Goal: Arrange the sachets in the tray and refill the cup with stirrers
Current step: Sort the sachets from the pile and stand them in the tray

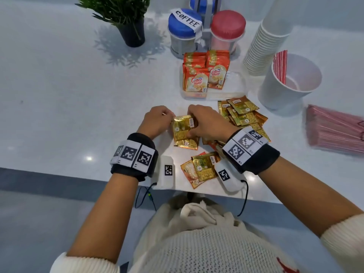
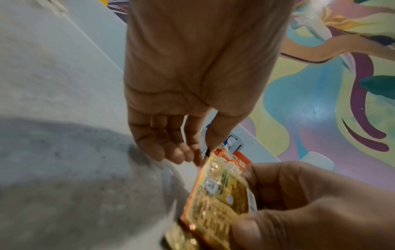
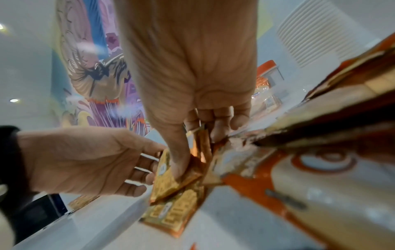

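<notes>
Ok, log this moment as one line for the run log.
right hand grips gold sachet stack | left hand steadies its edge | tray partly filled | cup few stirrers

Loose sachets crowding tray front

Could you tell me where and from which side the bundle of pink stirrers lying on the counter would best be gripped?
Probably around its middle, from above. The flat bundle of pink stirrers lies level on the white counter, right of the white paper cup, its long sides apparently clear. Fingers could close across its narrow width, keeping the sticks together.
</notes>
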Demonstrator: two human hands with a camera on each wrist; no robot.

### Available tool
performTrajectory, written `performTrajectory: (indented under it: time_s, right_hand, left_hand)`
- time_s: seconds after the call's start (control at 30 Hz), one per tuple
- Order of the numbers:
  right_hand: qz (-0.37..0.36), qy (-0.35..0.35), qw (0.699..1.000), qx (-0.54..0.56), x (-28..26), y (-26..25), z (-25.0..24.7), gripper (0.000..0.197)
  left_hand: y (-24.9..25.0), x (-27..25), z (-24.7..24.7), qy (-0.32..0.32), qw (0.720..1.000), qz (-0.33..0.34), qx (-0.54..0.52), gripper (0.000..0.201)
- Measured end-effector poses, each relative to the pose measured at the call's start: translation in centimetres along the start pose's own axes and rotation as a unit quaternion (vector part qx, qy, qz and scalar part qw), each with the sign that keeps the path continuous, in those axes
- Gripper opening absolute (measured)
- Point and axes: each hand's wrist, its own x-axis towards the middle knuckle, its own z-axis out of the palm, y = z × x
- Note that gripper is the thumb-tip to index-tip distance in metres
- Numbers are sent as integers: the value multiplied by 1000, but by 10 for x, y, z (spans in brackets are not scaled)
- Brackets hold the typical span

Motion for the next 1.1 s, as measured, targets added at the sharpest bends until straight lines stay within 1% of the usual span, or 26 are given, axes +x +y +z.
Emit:
performTrajectory:
  time_s: [0.07, 0.13, 0.2, 0.3, 0.37, 0.4, 0.47, 0.5, 0.57, 0.63, 0.7, 0.73, 0.77, 0.8, 0.83, 0.9, 0.93, 0.97, 1.0, 1.03, 1.1]
  right_hand:
    - [14, 30, 999, 36, 1, 2, -4, 30]
    - [22, 68, 995, 64, 1, 4, -9, 24]
    - [21, 117, 989, 88, 0, 3, -13, 21]
    - [-2, 191, 977, 93, -3, 0, -14, 17]
    - [-28, 216, 973, 81, -5, -4, -11, 14]
    - [-42, 217, 972, 78, -5, -5, -10, 14]
    - [-66, 200, 974, 80, -6, -5, -7, 18]
    - [-74, 189, 976, 81, -6, -5, -6, 21]
    - [-84, 175, 977, 84, -4, -2, -6, 25]
    - [-73, 185, 975, 98, -1, 1, -6, 26]
    - [-40, 192, 976, 97, 3, 4, -8, 24]
    - [-26, 186, 979, 79, 6, 6, -9, 24]
    - [-18, 163, 985, 54, 9, 7, -10, 25]
    - [-21, 127, 991, 27, 11, 8, -10, 28]
    - [-28, 79, 996, 1, 14, 8, -10, 34]
    - [-37, -17, 998, -53, 16, 7, -9, 53]
    - [-36, -47, 995, -78, 17, 7, -8, 63]
    - [-35, -61, 992, -102, 17, 6, -8, 70]
    - [-35, -59, 990, -124, 17, 5, -8, 72]
    - [-36, -49, 988, -145, 17, 3, -7, 68]
    - [-54, -11, 981, -183, 18, -1, -6, 50]
  left_hand:
    - [1, -1, -3, 13, 998, -6, -56, 17]
    - [6, -4, -6, 6, 995, -22, -101, 26]
    - [13, -6, -8, -18, 991, -38, -125, 35]
    - [23, -9, -11, -64, 979, -57, -185, 44]
    - [28, -9, -12, -80, 966, -50, -240, 41]
    - [30, -9, -11, -75, 961, -41, -264, 35]
    - [31, -6, -10, -43, 953, -24, -299, 18]
    - [30, -4, -9, -22, 951, -20, -307, 14]
    - [26, 0, -8, 20, 952, -17, -304, 15]
    - [23, 2, -10, 49, 952, -7, -302, 12]
    - [18, 3, -12, 68, 949, 1, -307, 22]
    - [16, 3, -13, 75, 946, 3, -314, 25]
    - [15, 3, -14, 80, 944, 7, -321, 26]
    - [14, 3, -14, 83, 942, 10, -325, 27]
    - [14, 3, -15, 86, 940, 11, -330, 27]
    - [14, 2, -15, 87, 935, 5, -344, 21]
    - [15, 2, -16, 86, 931, -1, -353, 18]
    - [15, 3, -16, 86, 928, -5, -361, 15]
    - [17, 2, -17, 86, 926, -10, -366, 16]
    - [18, 2, -17, 86, 924, -15, -372, 17]
    - [20, 2, -16, 83, 918, -20, -388, 19]
